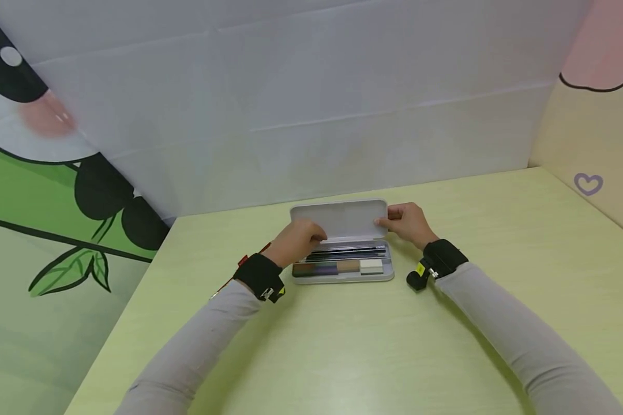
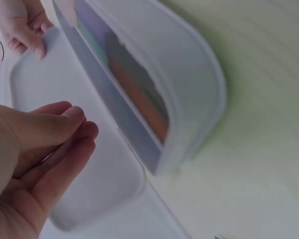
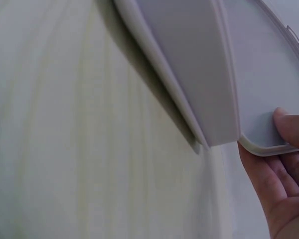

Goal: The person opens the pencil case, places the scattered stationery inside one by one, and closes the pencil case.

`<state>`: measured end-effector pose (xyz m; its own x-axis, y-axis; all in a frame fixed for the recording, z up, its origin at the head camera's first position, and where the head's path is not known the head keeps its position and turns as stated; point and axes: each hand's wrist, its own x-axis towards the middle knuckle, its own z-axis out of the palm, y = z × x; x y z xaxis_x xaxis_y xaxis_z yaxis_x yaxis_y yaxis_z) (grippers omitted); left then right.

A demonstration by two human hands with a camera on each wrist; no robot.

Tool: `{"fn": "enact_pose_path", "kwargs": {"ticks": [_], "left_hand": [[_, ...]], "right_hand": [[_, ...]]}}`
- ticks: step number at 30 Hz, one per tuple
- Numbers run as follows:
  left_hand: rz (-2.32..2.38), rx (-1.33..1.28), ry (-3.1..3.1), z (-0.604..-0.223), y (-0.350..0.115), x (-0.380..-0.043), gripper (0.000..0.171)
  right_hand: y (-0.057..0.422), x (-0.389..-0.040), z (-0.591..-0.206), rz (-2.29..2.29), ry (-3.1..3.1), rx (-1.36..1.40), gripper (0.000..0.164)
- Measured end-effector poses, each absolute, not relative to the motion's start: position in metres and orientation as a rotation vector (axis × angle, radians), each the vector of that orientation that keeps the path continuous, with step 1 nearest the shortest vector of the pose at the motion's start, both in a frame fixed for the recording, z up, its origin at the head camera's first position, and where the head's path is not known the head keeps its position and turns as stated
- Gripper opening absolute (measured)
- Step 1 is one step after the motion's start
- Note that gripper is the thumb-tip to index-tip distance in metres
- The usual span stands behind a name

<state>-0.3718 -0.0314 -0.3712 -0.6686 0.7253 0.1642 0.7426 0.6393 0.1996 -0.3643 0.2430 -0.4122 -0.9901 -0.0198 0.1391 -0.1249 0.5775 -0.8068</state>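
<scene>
A white pencil case (image 1: 342, 280) lies on the table with its lid (image 1: 342, 219) raised toward the wall. Inside are several dark pencils (image 1: 350, 252), a white eraser (image 1: 371, 266) and a brown block (image 1: 348, 266). My right hand (image 1: 407, 223) pinches the lid's right edge, the thumb (image 3: 291, 128) on its inner face and the fingers behind. Over the case's left part hovers my left hand (image 1: 297, 239). Its fingers are curled in against the thumb (image 2: 50, 128), and nothing shows between them. This hand hides part of the pencils in the head view.
The pale yellow-green table (image 1: 322, 351) meets a white wall (image 1: 316, 115) just behind the case. A printed panel (image 1: 72, 230) stands along the left side, a cream one (image 1: 597, 144) at the right. Black straps with small cameras sit on both wrists.
</scene>
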Motion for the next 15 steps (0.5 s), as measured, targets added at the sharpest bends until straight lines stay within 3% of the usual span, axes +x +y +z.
{"fn": "enact_pose_path", "kwargs": {"ticks": [15], "left_hand": [[-0.499, -0.993, -2.849, -0.371, -0.105, -0.381, 0.017]], "right_hand": [[0.245, -0.367, -0.415, 1.394, -2.693, 0.141, 0.037]]}}
